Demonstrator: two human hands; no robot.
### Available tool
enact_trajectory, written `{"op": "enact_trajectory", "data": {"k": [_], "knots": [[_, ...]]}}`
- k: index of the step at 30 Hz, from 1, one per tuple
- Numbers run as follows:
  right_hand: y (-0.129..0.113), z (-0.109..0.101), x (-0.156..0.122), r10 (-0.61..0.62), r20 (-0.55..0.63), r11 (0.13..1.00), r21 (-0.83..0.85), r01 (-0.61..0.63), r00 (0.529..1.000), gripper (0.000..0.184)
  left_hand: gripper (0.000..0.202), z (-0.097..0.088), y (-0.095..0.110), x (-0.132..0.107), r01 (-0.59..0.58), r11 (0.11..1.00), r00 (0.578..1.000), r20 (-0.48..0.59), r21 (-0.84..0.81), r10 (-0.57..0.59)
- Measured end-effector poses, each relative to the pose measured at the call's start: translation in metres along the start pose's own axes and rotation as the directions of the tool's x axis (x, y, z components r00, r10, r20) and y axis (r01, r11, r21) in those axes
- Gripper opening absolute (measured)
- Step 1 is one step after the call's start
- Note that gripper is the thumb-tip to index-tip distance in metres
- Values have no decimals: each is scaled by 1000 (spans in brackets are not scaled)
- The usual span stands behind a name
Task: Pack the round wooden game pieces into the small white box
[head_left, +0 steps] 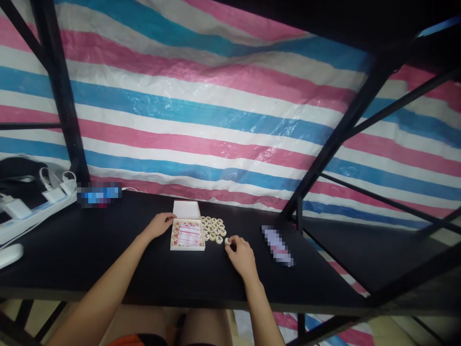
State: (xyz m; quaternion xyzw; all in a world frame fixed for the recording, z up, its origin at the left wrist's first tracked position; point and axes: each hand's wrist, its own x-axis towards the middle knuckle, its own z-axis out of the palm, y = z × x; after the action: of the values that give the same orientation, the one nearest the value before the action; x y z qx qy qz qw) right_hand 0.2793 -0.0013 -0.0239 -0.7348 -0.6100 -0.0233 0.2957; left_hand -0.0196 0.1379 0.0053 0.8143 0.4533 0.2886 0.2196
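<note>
A white box [187,248] stands on the black table with its lid [186,210] folded back at the far side. Inside it lie a folded sheet with red lines [190,235] and several xiangqi pieces with red characters [176,229] along the left and far sides. My left hand [162,225] touches the box's far left corner, fingers bent near the lid's hinge. Right of the box sits a cluster of round xiangqi pieces [213,228] with dark characters. My right hand [240,251] pinches one xiangqi piece [227,241] at the cluster's near right side.
A blurred-out slim object [277,246] lies right of my right hand. At the left are a white power strip [36,211] with plugs, a white mouse-like object [10,255] and another blurred object [101,193]. Black metal posts [324,154] and a striped sheet [201,110] enclose the table [144,274].
</note>
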Motion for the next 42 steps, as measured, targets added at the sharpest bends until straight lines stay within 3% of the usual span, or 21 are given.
{"op": "enact_trajectory", "data": {"k": [5,10,21,27,29,32,37,42], "knots": [[-10,-2,2,-12,-6,994,-111,11,1000,23,31,0,-2,1,-2,1000,1000,6,-1,2],[-10,1,7,-23,-21,985,-171,19,1000,20,32,-1,-2,1,-11,1000,1000,8,-1,11],[-4,1,6,-101,34,995,-16,101,994,16,32,-1,-1,1,-12,1000,1000,12,-3,12],[-5,0,6,-105,16,994,-22,105,994,18,33,0,-4,2,-15,1000,1000,11,-1,15],[-12,-3,4,-132,-38,991,-11,131,991,19,32,1,-5,2,-22,1000,1000,11,-4,22],[-35,-4,0,-264,-90,963,27,267,960,20,32,1,-5,2,-32,999,999,9,-9,32],[-88,1,14,-481,85,873,141,467,873,21,31,1,-5,1,-36,999,999,11,-13,36],[-106,9,50,-440,237,896,64,439,866,27,31,1,-4,1,-22,1000,1000,8,-18,23]]}}
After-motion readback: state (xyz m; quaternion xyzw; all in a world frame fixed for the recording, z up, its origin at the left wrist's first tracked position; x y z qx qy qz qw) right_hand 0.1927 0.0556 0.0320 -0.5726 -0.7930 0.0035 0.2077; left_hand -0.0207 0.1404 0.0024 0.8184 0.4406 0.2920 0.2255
